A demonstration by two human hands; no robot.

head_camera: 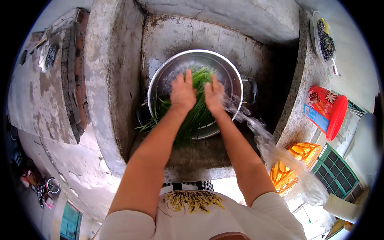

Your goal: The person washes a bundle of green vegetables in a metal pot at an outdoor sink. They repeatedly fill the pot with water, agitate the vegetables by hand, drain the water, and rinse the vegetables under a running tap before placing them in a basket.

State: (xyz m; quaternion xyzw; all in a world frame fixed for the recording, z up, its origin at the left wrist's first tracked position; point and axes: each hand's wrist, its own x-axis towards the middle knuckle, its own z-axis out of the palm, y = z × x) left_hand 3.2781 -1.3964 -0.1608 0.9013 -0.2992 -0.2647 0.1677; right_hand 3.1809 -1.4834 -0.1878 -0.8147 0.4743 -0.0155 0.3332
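Observation:
A wide metal pot (195, 51) with dark side handles sits in a concrete basin (168, 33). Long thin green leafy vegetables (196, 105) lie in it, some hanging over its near left rim. My left hand (183, 93) is over the greens, blurred, with its fingers apart. Beside it, my right hand (214, 96) touches or hovers at the right edge of the bunch, fingers stretched forward. Neither hand shows a clear grip. A thick stream of water (264, 135) pours from a pale pipe (342, 208) at the lower right into the pot.
Concrete walls (103, 75) enclose the basin. On the right ledge stand a clear tray with a scouring pad (326, 43), a red-lidded tub (325, 108) bearing writing, and an orange plastic basket (295, 165). Another scouring pad (51, 56) lies on the left ledge.

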